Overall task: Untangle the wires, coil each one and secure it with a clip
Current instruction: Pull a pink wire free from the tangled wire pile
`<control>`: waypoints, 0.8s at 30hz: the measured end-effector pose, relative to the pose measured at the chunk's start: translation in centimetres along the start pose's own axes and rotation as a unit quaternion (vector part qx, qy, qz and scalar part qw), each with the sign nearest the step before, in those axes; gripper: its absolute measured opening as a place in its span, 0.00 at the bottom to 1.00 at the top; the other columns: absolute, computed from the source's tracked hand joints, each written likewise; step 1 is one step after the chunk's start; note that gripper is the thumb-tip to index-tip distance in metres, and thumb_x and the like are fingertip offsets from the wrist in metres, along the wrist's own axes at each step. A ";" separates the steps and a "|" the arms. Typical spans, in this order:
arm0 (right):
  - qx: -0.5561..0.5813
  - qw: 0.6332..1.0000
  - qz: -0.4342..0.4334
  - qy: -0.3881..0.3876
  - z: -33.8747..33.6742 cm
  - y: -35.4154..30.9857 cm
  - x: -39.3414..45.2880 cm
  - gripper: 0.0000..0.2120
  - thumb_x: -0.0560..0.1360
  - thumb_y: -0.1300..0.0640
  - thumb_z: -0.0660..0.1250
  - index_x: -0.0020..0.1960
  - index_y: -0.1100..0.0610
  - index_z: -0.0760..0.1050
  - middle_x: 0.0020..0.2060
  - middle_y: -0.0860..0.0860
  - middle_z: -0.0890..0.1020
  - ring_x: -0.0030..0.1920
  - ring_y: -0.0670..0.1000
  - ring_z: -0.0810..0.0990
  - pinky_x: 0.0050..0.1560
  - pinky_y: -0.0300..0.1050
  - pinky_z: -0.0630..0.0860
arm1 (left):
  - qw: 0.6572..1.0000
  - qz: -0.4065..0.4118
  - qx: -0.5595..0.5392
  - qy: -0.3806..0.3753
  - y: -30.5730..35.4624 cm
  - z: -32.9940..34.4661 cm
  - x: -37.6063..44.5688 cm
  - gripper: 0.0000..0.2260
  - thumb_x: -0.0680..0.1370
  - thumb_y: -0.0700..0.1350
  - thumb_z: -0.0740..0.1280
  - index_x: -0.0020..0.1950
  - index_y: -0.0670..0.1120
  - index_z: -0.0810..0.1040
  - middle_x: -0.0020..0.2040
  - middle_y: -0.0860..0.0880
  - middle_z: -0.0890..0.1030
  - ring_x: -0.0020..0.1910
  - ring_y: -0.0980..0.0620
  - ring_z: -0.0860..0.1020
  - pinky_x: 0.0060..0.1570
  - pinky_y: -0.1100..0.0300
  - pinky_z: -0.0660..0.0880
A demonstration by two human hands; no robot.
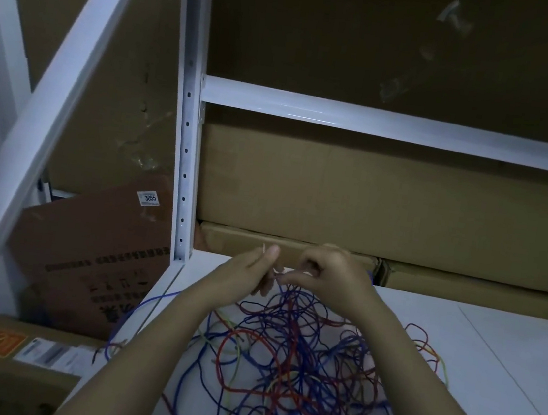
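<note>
- While you work above the far edge of the tangle, your left hand (255, 267) is raised with its thumb and fingers pinched on what looks like a thin pale wire end sticking up past the fingertips.
- Just beside it, your right hand (330, 273) has its fingers curled and seems to pinch a strand where the blue wires rise from the heap; exactly which strand it holds, I cannot tell.
- Below and between your forearms the tangle of wires (298, 365) lies spread on the white shelf surface (504, 373): blue and red strands mostly, with a few yellow-green ones, all looped through one another.
- At the left, one blue wire (135, 314) trails over the shelf edge and hangs down.
- Judging by the loose loops, these wires are light, thin and limp, with a little spring; pull hard and crossings will likely tighten into knots.
- Take a free end, as you appear to have done, and feed it back through the loops slowly.
- No coil or clip is visible yet, so the task seems to be at its start.
- Around you, a white metal upright (185, 162) stands at the left corner, cardboard boxes (370, 198) are stacked behind, and more boxes sit on the floor at the left.
- Lighting is dim, so colours are hard to separate.
</note>
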State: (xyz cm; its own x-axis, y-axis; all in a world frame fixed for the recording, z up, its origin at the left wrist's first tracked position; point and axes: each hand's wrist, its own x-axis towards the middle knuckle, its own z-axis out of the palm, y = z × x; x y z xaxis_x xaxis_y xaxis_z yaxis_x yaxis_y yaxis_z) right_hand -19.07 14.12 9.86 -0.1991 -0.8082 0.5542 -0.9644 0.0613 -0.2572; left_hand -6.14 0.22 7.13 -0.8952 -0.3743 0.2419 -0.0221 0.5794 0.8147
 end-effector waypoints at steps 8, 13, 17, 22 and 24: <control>0.077 0.980 0.176 0.047 -0.7 3.9 -0.8 0.08 0.74 0.44 0.68 0.43 0.46 0.83 0.30 0.43 0.77 0.37 0.47 0.70 0.38 0.44 0.67 | 0.988 0.000 -0.156 -0.003 0.9 -1.7 -1.0 0.17 0.78 0.53 0.63 0.34 0.45 0.69 0.25 0.51 0.63 0.24 0.56 0.59 0.30 0.61 0.56; 0.001 0.972 0.232 -0.041 0.1 4.7 0.0 0.15 0.80 0.46 0.61 0.57 0.52 0.81 0.45 0.53 0.83 0.47 0.55 0.78 0.45 0.48 0.74 | 0.948 0.030 -0.310 0.059 2.4 -2.0 -0.8 0.18 0.78 0.54 0.56 0.35 0.44 0.65 0.20 0.53 0.60 0.20 0.57 0.57 0.24 0.67 0.60; 0.050 0.959 0.241 0.141 -2.8 3.2 3.6 0.12 0.80 0.51 0.61 0.51 0.54 0.82 0.35 0.53 0.81 0.40 0.56 0.80 0.39 0.45 0.74 | 0.962 0.043 -0.252 0.092 3.4 -2.3 0.1 0.17 0.73 0.57 0.60 0.33 0.46 0.64 0.21 0.55 0.63 0.22 0.58 0.59 0.28 0.65 0.57; 0.026 0.947 0.079 0.310 -7.9 0.2 8.1 0.11 0.80 0.61 0.62 0.58 0.62 0.79 0.58 0.57 0.79 0.59 0.53 0.75 0.55 0.27 0.61 | 0.958 0.069 -0.275 0.052 5.3 -3.4 1.0 0.15 0.72 0.51 0.66 0.31 0.46 0.64 0.22 0.53 0.63 0.21 0.57 0.59 0.25 0.68 0.60; -0.012 0.959 0.068 0.274 -8.1 0.7 8.9 0.12 0.80 0.59 0.61 0.58 0.61 0.79 0.60 0.56 0.79 0.61 0.54 0.75 0.58 0.33 0.64 | 0.952 0.075 -0.298 0.022 5.2 -3.3 1.0 0.16 0.74 0.50 0.67 0.33 0.45 0.64 0.21 0.53 0.62 0.21 0.58 0.58 0.23 0.69 0.58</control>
State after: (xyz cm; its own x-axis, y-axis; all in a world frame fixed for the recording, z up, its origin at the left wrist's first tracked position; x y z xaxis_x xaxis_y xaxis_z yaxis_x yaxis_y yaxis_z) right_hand -22.92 11.70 20.98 -0.3778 -0.3624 0.8520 -0.9258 0.1624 -0.3415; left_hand -5.66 0.48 13.28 -0.8486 -0.3580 0.3895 0.3715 0.1207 0.9205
